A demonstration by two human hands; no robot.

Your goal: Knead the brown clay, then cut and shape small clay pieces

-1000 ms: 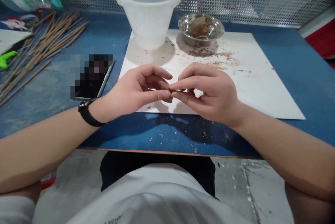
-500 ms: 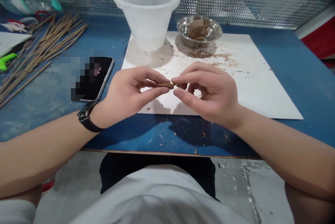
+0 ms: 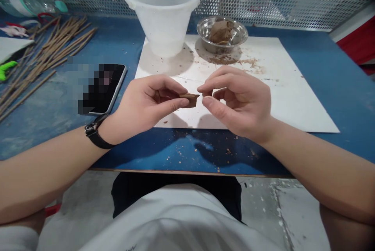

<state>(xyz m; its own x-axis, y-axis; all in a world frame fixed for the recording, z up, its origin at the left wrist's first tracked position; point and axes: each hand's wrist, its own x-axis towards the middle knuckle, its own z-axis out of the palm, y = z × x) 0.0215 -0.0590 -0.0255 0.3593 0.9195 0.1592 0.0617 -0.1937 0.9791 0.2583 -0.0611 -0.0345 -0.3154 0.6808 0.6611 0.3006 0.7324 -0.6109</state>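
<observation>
Thumb and fingers of my left hand (image 3: 152, 100) pinch a small, flat brown piece (image 3: 191, 101) that looks like clay. Its flat face and a thin pointed tip stick out to the right, while the rest is hidden by the fingers. Just right of that tip is my right hand (image 3: 238, 104), its thumb and index finger a little apart and curled, the other fingers bent behind. I see nothing clearly held in it. Both hands hover over the front of a white board (image 3: 290, 98).
A white bucket (image 3: 164, 20) and a steel bowl (image 3: 209, 45) with a brown lump (image 3: 221, 32) stand at the board's back. Brown crumbs lie around. On the left are a phone (image 3: 113, 86), thin brown sticks (image 3: 49, 53) and a plastic bottle (image 3: 32, 4). Perforated metal (image 3: 278, 0) closes the back.
The brown piece has tilted, so more of its flat face shows. My right hand has moved slightly right, away from it, widening the gap between the hands.
</observation>
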